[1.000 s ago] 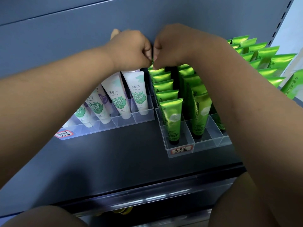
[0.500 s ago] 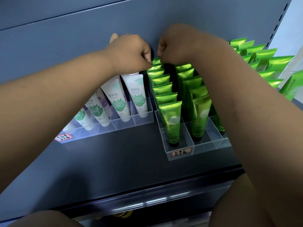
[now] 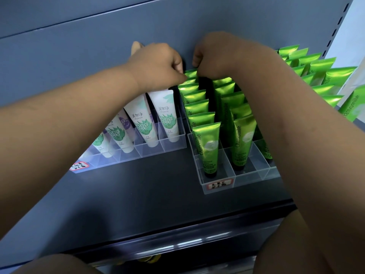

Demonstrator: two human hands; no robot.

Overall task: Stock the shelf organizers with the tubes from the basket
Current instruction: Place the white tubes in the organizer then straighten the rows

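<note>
Green, glossy foil tubes marked "Chamomile" fill the clear acrylic divided organizer at 3 o'clock on the dark shelf board. Both hands work at its far end, toward 12 o'clock, against the grey-blue metal back panel. The left hand and the right hand are curled into loose fists over the rearmost green tube of the left-hand column, and their knuckles hide the fingertips. I cannot tell whether either hand pinches that tube's crimped top or only rests against it.

A second ago the two fists were pressed knuckle to knuckle. Now a dark gap stands between them, and the crimped tops of the back tubes show beneath it. My reading is that a tube has just been seated in the last slot of that column and the hands are beginning to part from it. That column looks full from front to back.

At 9 o'clock of it a second clear organizer holds white tubes with green leaf prints. More green tubes stand at 2 o'clock. A pale beige tip shows behind the left hand, and what it is I cannot tell. The basket is out of view.
</note>
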